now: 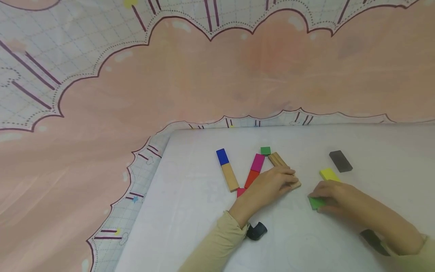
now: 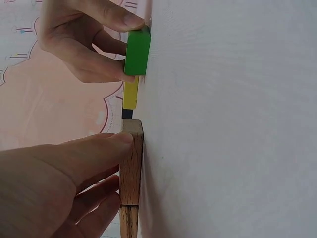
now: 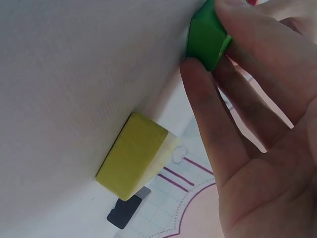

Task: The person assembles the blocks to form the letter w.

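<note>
My left hand [image 1: 268, 185] grips a plain wooden block [image 2: 131, 168], thumb on one side and fingers behind it. That block's end meets another wooden block [image 1: 277, 159] with a grooved look, making one slanting line. To the right, my right hand [image 1: 336, 194] pinches a green block [image 3: 208, 34] between thumb and fingers, at the white tabletop and a short gap from the wooden block. Just behind the right hand lies a yellow block [image 1: 329, 174], partly covered by it. A small green block [image 1: 265, 150] touches the far end of the wooden line.
A magenta block [image 1: 257, 163], an orange-red block [image 1: 252, 178] and a partly hidden pinkish-red block [image 1: 240, 192] run beside the left hand. Farther left, a blue block [image 1: 222, 156] joins a wooden block [image 1: 230, 177]. A black block [image 1: 341, 161] lies at the back right.
</note>
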### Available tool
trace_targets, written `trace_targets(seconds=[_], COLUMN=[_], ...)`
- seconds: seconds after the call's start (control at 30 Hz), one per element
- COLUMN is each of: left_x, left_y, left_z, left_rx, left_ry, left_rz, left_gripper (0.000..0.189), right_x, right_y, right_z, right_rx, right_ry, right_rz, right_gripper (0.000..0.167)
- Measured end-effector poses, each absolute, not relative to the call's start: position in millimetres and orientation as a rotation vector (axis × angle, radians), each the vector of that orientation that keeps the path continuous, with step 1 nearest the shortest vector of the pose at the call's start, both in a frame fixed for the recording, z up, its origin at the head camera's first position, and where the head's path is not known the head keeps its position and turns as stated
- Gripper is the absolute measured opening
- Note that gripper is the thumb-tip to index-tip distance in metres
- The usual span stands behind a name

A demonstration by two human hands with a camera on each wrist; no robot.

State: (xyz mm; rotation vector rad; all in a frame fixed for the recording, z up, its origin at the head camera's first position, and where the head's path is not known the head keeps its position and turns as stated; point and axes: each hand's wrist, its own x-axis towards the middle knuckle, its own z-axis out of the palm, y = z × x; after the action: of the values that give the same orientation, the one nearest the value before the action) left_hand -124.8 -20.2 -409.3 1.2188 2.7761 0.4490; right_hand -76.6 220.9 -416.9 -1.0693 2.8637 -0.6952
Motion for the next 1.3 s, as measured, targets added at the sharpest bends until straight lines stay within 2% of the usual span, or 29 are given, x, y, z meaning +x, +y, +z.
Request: trace_targets(seconds=[1.3], left_x=[-125.9], left_y=[-23.2], left_z=[-411.6], left_rx=[1.229], left_ry=[2.769], left_rz=[0.468], left_gripper=[0.032], right_x=[-77.7], right_y=[194.8], right_z=[-415.1], right_rx=[-0.830], right_ry=[2.980], right_rz=[-0.735], right_gripper=[0.026])
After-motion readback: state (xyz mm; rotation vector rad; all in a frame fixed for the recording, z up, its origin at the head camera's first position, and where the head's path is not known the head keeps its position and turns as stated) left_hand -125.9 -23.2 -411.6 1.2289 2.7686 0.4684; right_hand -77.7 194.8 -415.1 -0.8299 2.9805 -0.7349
